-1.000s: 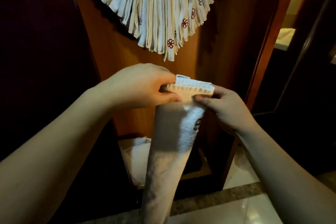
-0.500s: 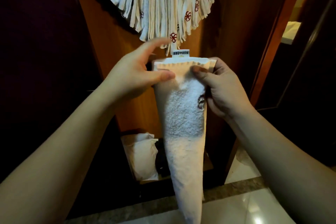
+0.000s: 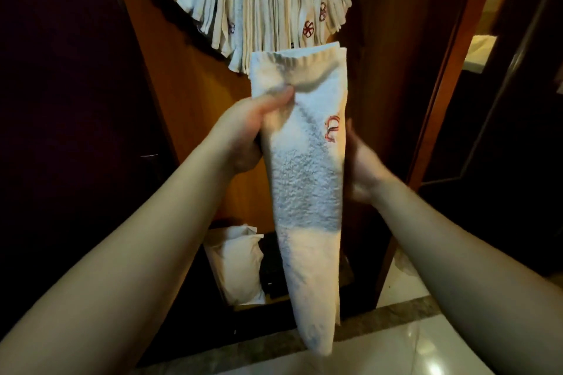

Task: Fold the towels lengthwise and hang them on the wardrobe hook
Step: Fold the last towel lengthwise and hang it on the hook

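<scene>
My left hand [image 3: 246, 128] pinches the folded towel [image 3: 307, 179]; my right hand [image 3: 362, 167] sits behind it, fingers hidden. Far up, hung towels [image 3: 262, 0] hide the hook.

Single head view, close, facing forward and slightly down past both forearms into open wardrobe [image 3: 189, 76]; floor [image 3: 380, 350] along bottom edge.

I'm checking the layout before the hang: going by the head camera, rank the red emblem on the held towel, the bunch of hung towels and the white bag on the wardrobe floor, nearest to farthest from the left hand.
From the left hand:
1. Red emblem, just right, on the held towel.
2. White bag, below.
3. Hung towels, above.
The last two are close to call.
</scene>
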Available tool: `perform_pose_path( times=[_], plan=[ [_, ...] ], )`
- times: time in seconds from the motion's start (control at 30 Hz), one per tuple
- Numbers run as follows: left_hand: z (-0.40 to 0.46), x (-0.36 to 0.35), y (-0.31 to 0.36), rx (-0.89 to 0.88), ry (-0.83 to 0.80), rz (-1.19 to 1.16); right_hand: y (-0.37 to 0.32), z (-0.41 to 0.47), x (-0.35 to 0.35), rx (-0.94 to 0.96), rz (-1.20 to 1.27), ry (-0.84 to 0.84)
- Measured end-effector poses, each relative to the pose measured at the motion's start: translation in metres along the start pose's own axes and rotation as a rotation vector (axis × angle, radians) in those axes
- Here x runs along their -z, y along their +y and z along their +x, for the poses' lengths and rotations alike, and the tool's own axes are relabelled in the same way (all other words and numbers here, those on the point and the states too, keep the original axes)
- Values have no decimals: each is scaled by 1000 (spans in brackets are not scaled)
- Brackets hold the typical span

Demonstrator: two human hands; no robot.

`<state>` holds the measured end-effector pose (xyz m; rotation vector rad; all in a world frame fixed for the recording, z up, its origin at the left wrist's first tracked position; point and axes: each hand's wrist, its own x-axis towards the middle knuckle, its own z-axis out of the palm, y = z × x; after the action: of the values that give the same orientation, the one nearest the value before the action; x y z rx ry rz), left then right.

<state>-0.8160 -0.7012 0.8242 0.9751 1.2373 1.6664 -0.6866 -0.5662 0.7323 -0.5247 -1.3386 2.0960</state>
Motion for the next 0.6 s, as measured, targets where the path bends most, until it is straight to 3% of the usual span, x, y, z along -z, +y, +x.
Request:
perform_pose_path(
  times=[0.1,0.17,0.33,0.6],
  plan=[
    [6,0,15,68,49,-16,45,-10,17,-224,-10,-30],
    [9,5,22,92,80,-11,58,-16,21,-266,36,-69],
    [8,13,30,117,136,32,64,-15,20,-187,9,-124],
    [6,27,35,70,216,-15,51,-22,-4,239,-524,262]
  ],
)
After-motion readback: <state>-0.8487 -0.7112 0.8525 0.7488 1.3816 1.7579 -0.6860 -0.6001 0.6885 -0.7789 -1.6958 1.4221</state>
